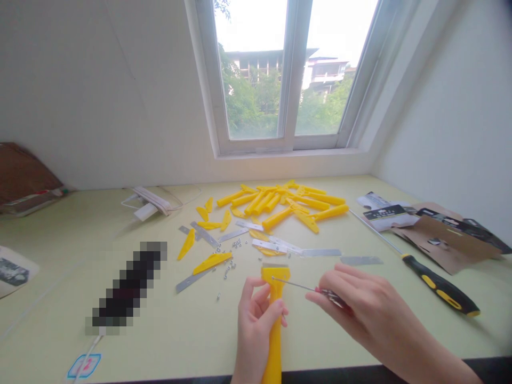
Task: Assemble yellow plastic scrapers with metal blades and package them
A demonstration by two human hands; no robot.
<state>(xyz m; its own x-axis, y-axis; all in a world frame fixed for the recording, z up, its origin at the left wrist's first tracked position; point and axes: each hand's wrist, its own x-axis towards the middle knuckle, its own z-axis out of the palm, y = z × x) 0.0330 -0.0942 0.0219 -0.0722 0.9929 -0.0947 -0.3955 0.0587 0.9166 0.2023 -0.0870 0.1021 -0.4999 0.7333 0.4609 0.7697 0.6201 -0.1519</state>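
My left hand (260, 314) is wrapped round the handle of a yellow scraper (275, 333), whose wide head points away from me with a strip of metal blade along its far edge. In my right hand (356, 298) is a thin screwdriver (296, 284), its handle mostly hidden by the fingers. The shaft reaches left, and its tip meets the scraper head near a small screw. Beyond my hands lie loose metal blades (320, 252), yellow blade covers (212, 262) and a scatter of small screws (237, 243).
A pile of yellow scraper handles (276, 216) lies toward the window. On the right are a long black-and-yellow screwdriver (440, 285) and cardboard packaging (436, 242). A white cable (94, 344) runs to a pixelated dark object (128, 288) at left; a white adapter (150, 202) sits farther back.
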